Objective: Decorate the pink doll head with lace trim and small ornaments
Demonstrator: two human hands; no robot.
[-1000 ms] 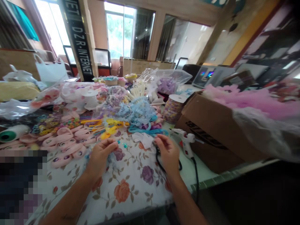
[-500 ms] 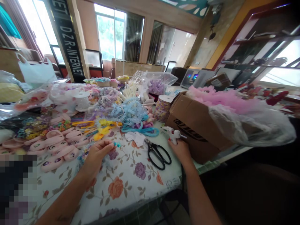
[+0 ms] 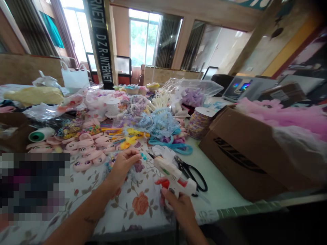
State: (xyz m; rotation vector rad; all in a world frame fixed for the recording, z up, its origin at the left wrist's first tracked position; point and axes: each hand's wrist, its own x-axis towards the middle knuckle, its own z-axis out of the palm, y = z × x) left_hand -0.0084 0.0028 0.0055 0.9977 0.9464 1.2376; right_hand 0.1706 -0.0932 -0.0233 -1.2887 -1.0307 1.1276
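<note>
The left hand point(image 3: 125, 162) pinched a teal bit point(image 3: 143, 156), the right hand point(image 3: 181, 205) gripped a glue gun point(image 3: 173, 173), and its tip point(image 3: 151, 156), toward ten o'clock, was not touching the bit yet.

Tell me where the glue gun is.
In the head view, the glue gun is just right of centre, in the right hand, between the left hand and the black scissors.

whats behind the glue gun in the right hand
Behind the glue gun, black-handled scissors and some crumpled white material show. The gun hides part of the scissors, and whatever else lies directly behind its body cannot be seen.
</note>
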